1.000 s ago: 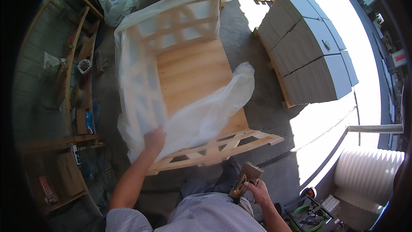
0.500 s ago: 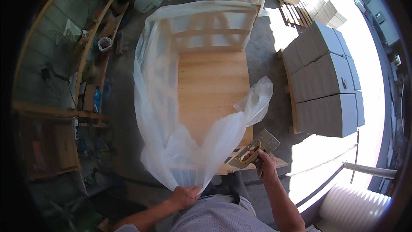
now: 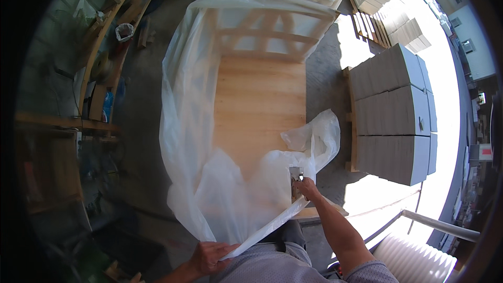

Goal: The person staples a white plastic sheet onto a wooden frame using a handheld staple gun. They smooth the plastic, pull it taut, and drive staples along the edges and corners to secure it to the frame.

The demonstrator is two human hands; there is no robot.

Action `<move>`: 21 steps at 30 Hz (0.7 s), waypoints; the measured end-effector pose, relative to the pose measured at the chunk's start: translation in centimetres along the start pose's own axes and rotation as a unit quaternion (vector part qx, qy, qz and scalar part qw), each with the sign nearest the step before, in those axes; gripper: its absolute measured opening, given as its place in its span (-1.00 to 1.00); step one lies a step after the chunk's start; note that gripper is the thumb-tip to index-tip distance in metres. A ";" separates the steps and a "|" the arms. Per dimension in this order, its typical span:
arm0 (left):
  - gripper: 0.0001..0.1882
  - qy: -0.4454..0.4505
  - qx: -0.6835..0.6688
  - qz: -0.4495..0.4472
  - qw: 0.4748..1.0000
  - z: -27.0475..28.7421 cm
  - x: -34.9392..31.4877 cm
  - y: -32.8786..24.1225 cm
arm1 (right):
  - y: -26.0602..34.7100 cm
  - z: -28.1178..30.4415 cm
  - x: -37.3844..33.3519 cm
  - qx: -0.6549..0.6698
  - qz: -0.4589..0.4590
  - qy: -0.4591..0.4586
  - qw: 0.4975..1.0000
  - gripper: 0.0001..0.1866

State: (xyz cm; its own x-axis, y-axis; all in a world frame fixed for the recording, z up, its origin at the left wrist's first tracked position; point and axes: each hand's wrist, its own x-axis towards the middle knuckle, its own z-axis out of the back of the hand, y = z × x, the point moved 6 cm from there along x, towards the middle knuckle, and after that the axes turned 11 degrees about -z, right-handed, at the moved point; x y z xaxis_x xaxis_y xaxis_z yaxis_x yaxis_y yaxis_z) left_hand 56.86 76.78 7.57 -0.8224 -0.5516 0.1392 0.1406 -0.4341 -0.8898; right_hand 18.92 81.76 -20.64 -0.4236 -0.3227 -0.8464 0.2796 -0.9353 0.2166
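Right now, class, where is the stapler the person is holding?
In the head view, the stapler is in the right hand, lower centre-right, pressed on the plastic sheet at the wooden frame's near edge.

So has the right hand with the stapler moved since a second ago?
Yes. The right hand brought the stapler up from beside the lap onto the wooden frame's near edge.
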 end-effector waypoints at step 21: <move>-0.53 0.562 -0.151 0.353 0.733 -15.3 1.1 5.6 | -16.8 18.8 -3.7 -0.324 -0.119 -0.032 0.938 -0.68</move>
State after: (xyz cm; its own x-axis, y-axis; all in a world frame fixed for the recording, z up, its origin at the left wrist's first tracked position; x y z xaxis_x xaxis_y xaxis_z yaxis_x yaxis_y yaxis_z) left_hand 48.28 84.66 -3.95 -0.5612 0.4461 -0.6972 0.7610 -0.0534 -0.6466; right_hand -0.43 95.93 -11.97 -0.5851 -0.1440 -0.7981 0.6270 -0.7044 -0.3327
